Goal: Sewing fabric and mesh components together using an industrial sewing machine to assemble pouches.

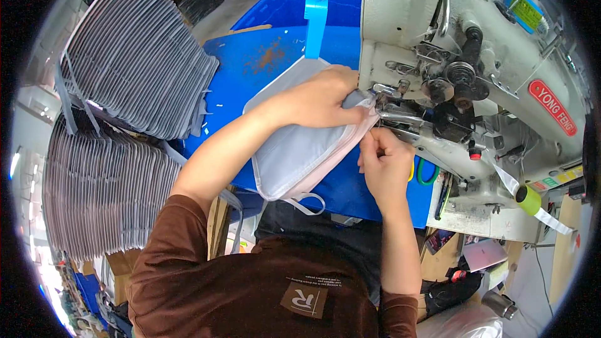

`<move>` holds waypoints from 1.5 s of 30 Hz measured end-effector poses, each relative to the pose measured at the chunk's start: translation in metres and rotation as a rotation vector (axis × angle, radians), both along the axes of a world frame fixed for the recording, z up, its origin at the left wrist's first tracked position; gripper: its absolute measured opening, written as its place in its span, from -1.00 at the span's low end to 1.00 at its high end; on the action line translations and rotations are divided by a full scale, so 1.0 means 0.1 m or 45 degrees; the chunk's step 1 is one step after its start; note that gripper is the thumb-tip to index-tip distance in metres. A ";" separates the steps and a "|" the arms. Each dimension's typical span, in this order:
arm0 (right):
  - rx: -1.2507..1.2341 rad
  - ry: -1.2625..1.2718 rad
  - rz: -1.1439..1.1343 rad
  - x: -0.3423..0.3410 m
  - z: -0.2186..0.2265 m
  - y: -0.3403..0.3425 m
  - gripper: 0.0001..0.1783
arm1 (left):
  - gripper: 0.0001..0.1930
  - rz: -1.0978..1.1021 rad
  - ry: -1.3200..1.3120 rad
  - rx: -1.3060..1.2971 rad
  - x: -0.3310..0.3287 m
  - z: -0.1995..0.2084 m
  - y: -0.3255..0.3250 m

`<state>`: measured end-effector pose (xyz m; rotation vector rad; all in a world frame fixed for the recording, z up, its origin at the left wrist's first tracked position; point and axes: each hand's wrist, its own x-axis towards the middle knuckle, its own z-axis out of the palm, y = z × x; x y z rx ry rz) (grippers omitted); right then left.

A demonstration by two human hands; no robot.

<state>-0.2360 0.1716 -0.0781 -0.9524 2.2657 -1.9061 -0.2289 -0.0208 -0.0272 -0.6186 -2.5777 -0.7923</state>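
A light grey fabric piece [289, 150] with a pale pinkish edge lies on the blue table under a sewing machine [400, 31]. One corner of it runs in at the machine's metal guide and presser foot [394, 112]. My left hand [319, 97] lies across the top of the fabric and grips it, thumb along its edge; the fingertips are partly hidden by the machine. Just below the guide, my right hand [385, 153] is closed in a pinch at the pale edge. A narrow strap loop [310, 203] hangs from the fabric's near corner.
Two tall stacks of grey fabric pieces [134, 56] stand at the left. A blue bin [269, 6] is behind the blue table [228, 97]. Green-handled scissors [428, 173] lie right of my right hand. White tape passes through a yellow-green roll [529, 200] at the right.
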 end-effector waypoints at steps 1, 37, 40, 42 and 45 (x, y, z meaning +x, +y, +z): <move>0.002 0.001 0.005 0.00 0.01 0.01 -0.84 | -0.61 0.005 0.001 0.002 0.00 -0.01 0.00; -0.216 -0.518 0.245 0.13 0.07 0.26 -0.72 | -0.49 0.108 -0.606 0.362 -0.20 -0.15 -0.08; -0.200 -0.438 0.181 0.10 0.08 0.20 -0.72 | -0.47 0.110 -0.573 0.291 -0.24 -0.18 -0.14; -0.197 -0.475 0.174 0.09 0.12 0.17 -0.71 | -0.44 0.141 -0.556 0.357 -0.31 -0.30 -0.24; -0.166 -0.481 0.165 0.05 0.11 0.19 -0.72 | -0.42 0.189 -0.597 0.393 -0.24 -0.30 -0.21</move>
